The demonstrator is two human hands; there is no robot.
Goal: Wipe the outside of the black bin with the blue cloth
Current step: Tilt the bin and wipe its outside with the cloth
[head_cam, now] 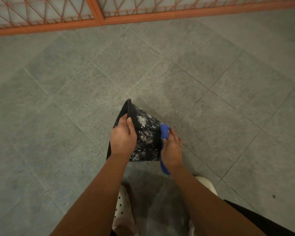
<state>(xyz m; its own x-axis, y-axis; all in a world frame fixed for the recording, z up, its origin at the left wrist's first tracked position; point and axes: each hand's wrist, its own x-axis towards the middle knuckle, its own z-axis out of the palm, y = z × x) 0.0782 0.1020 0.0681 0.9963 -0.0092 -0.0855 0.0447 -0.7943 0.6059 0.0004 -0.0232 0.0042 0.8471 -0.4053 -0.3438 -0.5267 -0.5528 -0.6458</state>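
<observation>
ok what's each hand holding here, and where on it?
Left hand grips the black bin by its rim, thumb on the outer wall. Right hand holds the bunched blue cloth against the bin's bottom end, a tail hanging below the wrist.

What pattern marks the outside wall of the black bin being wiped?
Irregular white splatters and flecks over the black plastic bin, seen best in the head view.

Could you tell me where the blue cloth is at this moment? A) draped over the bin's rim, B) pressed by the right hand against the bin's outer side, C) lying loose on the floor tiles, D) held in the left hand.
B: the right hand presses the blue cloth to the speckled outer wall of the black bin, while the left hand grips the bin's rim.
</observation>
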